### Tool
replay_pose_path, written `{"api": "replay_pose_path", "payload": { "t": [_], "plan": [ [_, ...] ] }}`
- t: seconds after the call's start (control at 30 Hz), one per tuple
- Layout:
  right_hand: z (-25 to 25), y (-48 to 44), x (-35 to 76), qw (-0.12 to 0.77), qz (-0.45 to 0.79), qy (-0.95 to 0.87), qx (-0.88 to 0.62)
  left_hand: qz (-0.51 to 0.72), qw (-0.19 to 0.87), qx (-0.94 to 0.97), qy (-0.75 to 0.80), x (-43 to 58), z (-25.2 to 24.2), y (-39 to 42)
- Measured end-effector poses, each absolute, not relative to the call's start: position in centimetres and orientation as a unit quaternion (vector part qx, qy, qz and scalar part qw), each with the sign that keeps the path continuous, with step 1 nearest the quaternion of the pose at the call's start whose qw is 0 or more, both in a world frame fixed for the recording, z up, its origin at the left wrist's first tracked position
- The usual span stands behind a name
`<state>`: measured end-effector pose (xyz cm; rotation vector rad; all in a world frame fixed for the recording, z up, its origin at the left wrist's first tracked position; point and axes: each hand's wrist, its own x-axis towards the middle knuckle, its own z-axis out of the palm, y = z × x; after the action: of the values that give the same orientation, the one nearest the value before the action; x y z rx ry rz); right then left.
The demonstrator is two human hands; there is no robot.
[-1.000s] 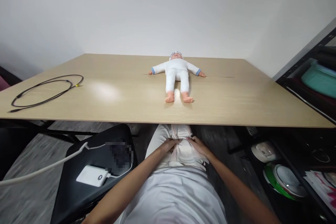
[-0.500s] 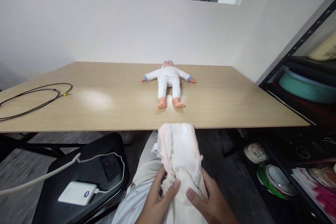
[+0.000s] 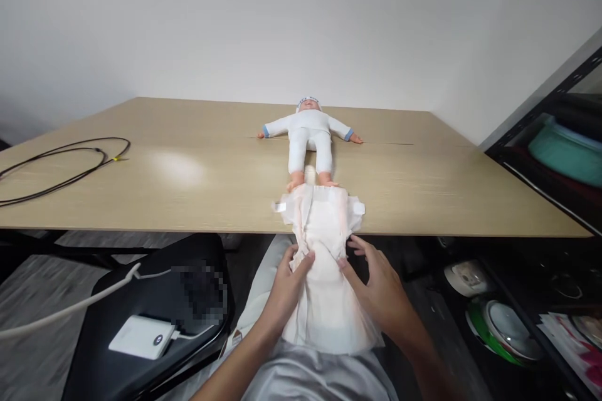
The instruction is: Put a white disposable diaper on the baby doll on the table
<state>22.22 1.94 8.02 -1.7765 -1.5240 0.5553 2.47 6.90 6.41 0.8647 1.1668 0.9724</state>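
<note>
An unfolded white diaper with pale pink edges stretches from my lap over the table's front edge, its far end near the doll's feet. Its side tabs are spread outward. On its left edge, my left hand grips it with the thumb on top. My right hand has its thumb on the right edge and holds it loosely, the fingers curved beside it. Beyond lies a baby doll on its back, in a white outfit with blue cuffs, arms spread and feet toward me.
A looped black cable lies on the left of the wooden table. A black chair on the left carries a white power bank with a cable. At the right, a dark shelf holds a teal basin and other items.
Both hands and the diaper have moved forward, its far end now resting on the table. The diaper is opened out more, with side tabs spread. The view has tilted down slightly.
</note>
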Motion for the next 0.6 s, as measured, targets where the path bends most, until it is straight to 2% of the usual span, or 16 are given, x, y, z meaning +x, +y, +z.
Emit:
{"api": "replay_pose_path", "payload": {
  "t": [0.1,0.27,0.5,0.6],
  "plan": [
    [8.5,1.8,21.4,0.350,0.161,-0.598,-0.703,0.420,0.658,0.365,0.508,2.2,5.8,6.3],
    [11.1,3.0,19.0,0.348,0.073,-0.634,-0.686,0.431,0.628,0.385,0.521,2.1,6.1,5.9],
    [11.7,7.7,18.3,0.309,0.056,-0.718,-0.621,0.437,0.601,0.387,0.546,2.6,6.7,6.1],
    [11.0,9.8,17.5,0.260,0.076,-0.759,-0.592,0.425,0.588,0.405,0.557,2.5,5.6,6.0]
  ]
}}
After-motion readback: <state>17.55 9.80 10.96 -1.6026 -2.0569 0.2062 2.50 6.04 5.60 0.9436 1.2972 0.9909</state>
